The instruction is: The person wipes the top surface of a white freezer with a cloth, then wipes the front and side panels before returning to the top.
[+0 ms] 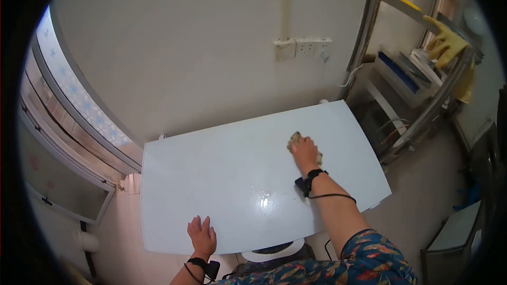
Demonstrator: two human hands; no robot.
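My right hand (304, 150) pressed flat on what looked like a crumpled cloth (296, 138) near the white tabletop's (222, 179) far right edge. My left hand (202, 235), fingers spread, braced the near edge. Even pressure and overlapping strokes seemed wisest.

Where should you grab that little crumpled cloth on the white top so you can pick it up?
The small beige crumpled cloth lies flat on the glossy white top, mostly under the right hand. Probably best pinched from above at the bunched edge poking out past the fingers on the wall side, since that raised fold gives something to hold.
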